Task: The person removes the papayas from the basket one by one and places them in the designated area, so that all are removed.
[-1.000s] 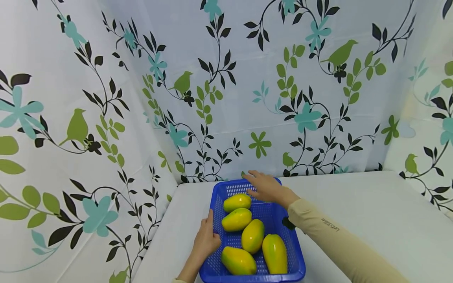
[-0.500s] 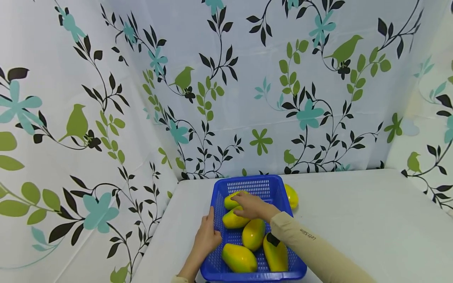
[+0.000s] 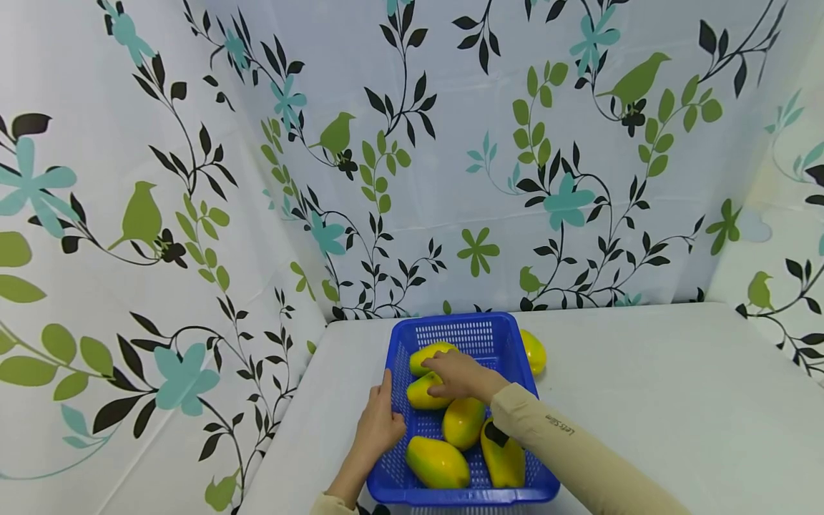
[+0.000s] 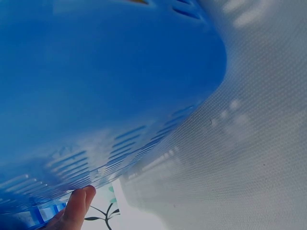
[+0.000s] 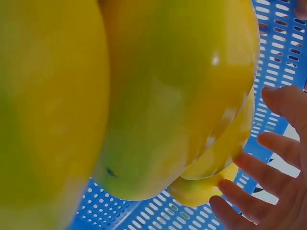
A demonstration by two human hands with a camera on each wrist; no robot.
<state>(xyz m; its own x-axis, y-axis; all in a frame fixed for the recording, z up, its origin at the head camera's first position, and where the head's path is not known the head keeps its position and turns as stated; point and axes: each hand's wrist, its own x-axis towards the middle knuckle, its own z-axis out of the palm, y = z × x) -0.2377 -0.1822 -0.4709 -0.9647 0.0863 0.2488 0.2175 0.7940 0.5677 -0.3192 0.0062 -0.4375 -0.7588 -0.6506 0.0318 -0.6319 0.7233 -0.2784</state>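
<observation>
In the head view, the right hand hides part of the farthest fruit and of the fruit next to it. The blue basket masks much of the outer fruit on the worktop. A dark thing at the bottom edge is too cropped to identify. The left-wrist view shows only fingers of the left hand; in the right-wrist view, the nearest fruit is blurred and cut off.

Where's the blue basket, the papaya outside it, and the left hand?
Blue basket (image 3: 463, 496): head view, on its near rim.
Papaya outside the basket (image 3: 534, 352): head view, on its visible side.
Left hand (image 3: 380, 423): head view, back of the hand.
</observation>
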